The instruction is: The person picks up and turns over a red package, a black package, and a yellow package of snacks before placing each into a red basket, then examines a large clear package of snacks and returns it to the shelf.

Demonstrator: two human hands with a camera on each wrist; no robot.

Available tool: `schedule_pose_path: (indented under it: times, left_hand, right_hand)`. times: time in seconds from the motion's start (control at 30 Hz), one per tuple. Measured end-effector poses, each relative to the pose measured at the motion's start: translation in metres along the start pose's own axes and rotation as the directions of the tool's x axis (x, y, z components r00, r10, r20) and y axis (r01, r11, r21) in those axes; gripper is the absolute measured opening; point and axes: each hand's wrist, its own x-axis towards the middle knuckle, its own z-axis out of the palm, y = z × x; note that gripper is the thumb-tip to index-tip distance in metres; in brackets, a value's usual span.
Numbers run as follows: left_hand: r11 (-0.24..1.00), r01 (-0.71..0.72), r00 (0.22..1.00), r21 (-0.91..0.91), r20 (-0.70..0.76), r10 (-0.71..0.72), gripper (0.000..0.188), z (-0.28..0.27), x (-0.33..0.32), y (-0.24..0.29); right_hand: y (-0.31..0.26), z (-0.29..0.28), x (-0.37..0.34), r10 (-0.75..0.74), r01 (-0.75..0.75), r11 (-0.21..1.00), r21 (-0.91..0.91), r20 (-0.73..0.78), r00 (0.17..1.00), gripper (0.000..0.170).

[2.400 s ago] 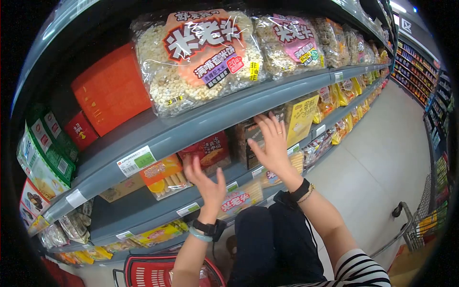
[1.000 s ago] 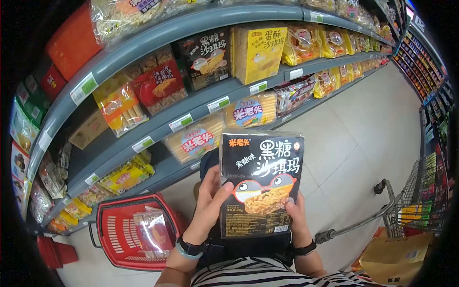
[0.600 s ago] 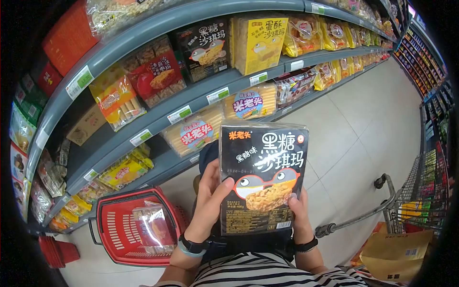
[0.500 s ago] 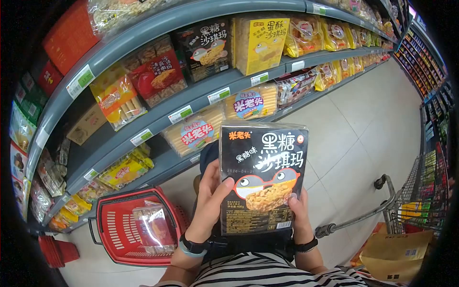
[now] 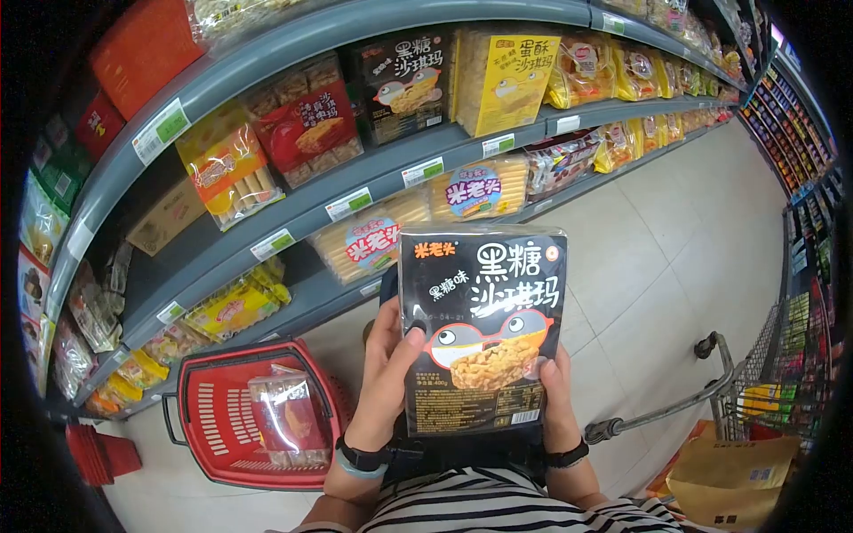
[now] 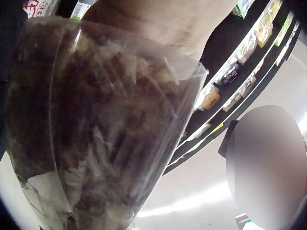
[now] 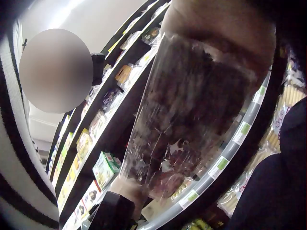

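Note:
A black pack of sachima [image 5: 484, 320] in clear wrap is held up in front of the lap, its printed face toward the head camera. My left hand [image 5: 384, 373] grips its left edge, thumb on the front. On the lower right edge, my right hand [image 5: 558, 395] holds it with the thumb in front; the other fingers are hidden behind. In the left wrist view, the clear-wrapped back of the pack [image 6: 105, 115] shows brown pieces inside. The right wrist view shows that same wrapped side of the pack [image 7: 187, 110] up close.
A red shopping basket [image 5: 209, 471] stands on the floor at left with a red-labelled pack [image 5: 289, 417] inside. Shelves hold another black sachima pack [image 5: 402, 87], a yellow pack [image 5: 508, 84] and a red pack [image 5: 306, 124]. A metal cart [image 5: 755, 355] is at right.
Earlier both hands reached into the shelf; now they hold the black pack of sachima over the lap. Over the last half second it has shifted slightly left in view, the grip unchanged.

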Motion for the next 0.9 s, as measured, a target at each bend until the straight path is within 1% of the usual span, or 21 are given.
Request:
schedule_pose_path:
  times: [0.07, 0.1, 0.17, 0.2, 0.27, 0.3, 0.33, 0.37, 0.4, 0.43, 0.47, 0.5, 0.53, 0.6, 0.63, 0.77, 0.8, 0.83, 0.87, 0.9]
  left_hand:
    - [0.999, -0.044, 0.999, 0.022, -0.011, 0.044, 0.049, 0.000, -0.002, 0.000]
    - [0.999, -0.043, 0.999, 0.021, -0.014, 0.044, 0.049, -0.001, -0.003, 0.000]
    - [0.997, -0.077, 0.997, 0.005, -0.010, 0.077, 0.053, -0.003, -0.003, 0.000]
    - [0.997, -0.078, 0.997, 0.004, -0.010, 0.078, 0.053, -0.003, -0.003, 0.000]
    - [0.979, -0.183, 0.982, 0.084, 0.071, 0.178, 0.056, -0.004, -0.002, 0.001]
    - [0.980, -0.182, 0.982, 0.082, 0.074, 0.176, 0.056, -0.005, -0.003, 0.000]
    - [0.975, -0.203, 0.975, 0.086, 0.109, 0.193, 0.057, -0.007, -0.005, -0.003]
    - [0.970, -0.224, 0.967, 0.089, 0.145, 0.210, 0.059, -0.008, -0.005, -0.005]
    - [0.971, -0.222, 0.967, 0.085, 0.151, 0.207, 0.059, -0.006, -0.006, -0.001]
    - [0.972, -0.186, 0.971, 0.143, 0.176, 0.159, 0.058, -0.001, -0.010, 0.006]
    - [0.968, -0.152, 0.973, 0.201, 0.201, 0.111, 0.058, 0.002, -0.012, 0.009]
    - [0.931, -0.281, 0.943, 0.233, 0.245, 0.224, 0.058, 0.006, -0.012, 0.006]
    - [0.888, -0.368, 0.903, 0.276, 0.334, 0.271, 0.060, 0.009, -0.009, 0.008]
    - [0.780, -0.476, 0.859, 0.406, 0.406, 0.313, 0.060, 0.015, -0.007, 0.009]
    - [0.773, -0.465, 0.869, 0.431, 0.389, 0.306, 0.059, 0.016, -0.009, 0.007]
    - [0.797, -0.426, 0.891, 0.428, 0.349, 0.289, 0.060, 0.015, -0.012, 0.005]
    - [0.832, -0.403, 0.898, 0.381, 0.339, 0.280, 0.060, 0.014, -0.012, 0.004]
    - [0.862, -0.382, 0.905, 0.334, 0.323, 0.277, 0.061, 0.012, -0.010, 0.004]
    - [0.855, -0.390, 0.908, 0.341, 0.297, 0.296, 0.061, 0.008, -0.009, 0.005]
    - [0.873, -0.367, 0.913, 0.322, 0.305, 0.271, 0.061, 0.001, -0.007, 0.006]
  right_hand:
    - [-0.002, 0.001, 0.000, 0.020, -0.020, 1.000, -0.012, 0.011, 1.000, 0.078]
    - [-0.001, 0.001, -0.001, 0.023, -0.023, 1.000, -0.012, 0.013, 1.000, 0.078]
    - [-0.001, 0.000, -0.002, 0.029, -0.030, 0.999, 0.029, 0.052, 0.998, 0.069]
    - [-0.001, 0.000, 0.000, 0.028, -0.030, 0.999, 0.028, 0.052, 0.998, 0.069]
    - [0.002, 0.001, 0.004, 0.067, -0.069, 0.997, -0.040, -0.038, 0.997, 0.055]
    - [0.008, 0.003, 0.005, 0.092, -0.086, 0.993, 0.080, -0.067, 0.994, 0.043]
    - [0.013, 0.001, 0.007, 0.090, -0.084, 0.993, 0.079, -0.071, 0.993, 0.043]
    - [0.018, -0.002, 0.010, 0.206, -0.195, 0.965, 0.174, -0.046, 0.978, 0.049]
    - [0.024, -0.006, 0.014, 0.316, -0.302, 0.916, 0.263, -0.012, 0.949, 0.054]
    - [0.031, -0.011, 0.018, 0.363, -0.376, 0.844, 0.382, 0.108, 0.925, 0.053]
    - [0.037, -0.010, 0.021, 0.507, -0.486, 0.748, 0.453, 0.083, 0.858, 0.056]
    - [0.011, 0.014, 0.016, 0.430, -0.427, 0.811, 0.400, 0.088, 0.899, 0.057]
    - [-0.015, 0.034, 0.009, 0.349, -0.361, 0.866, 0.345, 0.099, 0.932, 0.058]
    - [-0.018, 0.034, 0.008, 0.342, -0.348, 0.874, 0.338, 0.081, 0.936, 0.058]
    - [-0.019, 0.034, 0.008, 0.343, -0.347, 0.877, 0.331, 0.074, 0.937, 0.059]
    - [-0.019, 0.035, 0.006, 0.362, -0.364, 0.882, 0.299, 0.065, 0.930, 0.060]
    - [-0.018, 0.036, 0.005, 0.369, -0.372, 0.882, 0.290, 0.066, 0.927, 0.060]
    - [-0.017, 0.037, 0.005, 0.377, -0.383, 0.881, 0.277, 0.076, 0.923, 0.060]
    - [-0.015, 0.041, 0.008, 0.390, -0.403, 0.879, 0.256, 0.103, 0.915, 0.060]
    - [-0.013, 0.046, 0.012, 0.411, -0.435, 0.871, 0.226, 0.147, 0.900, 0.061]
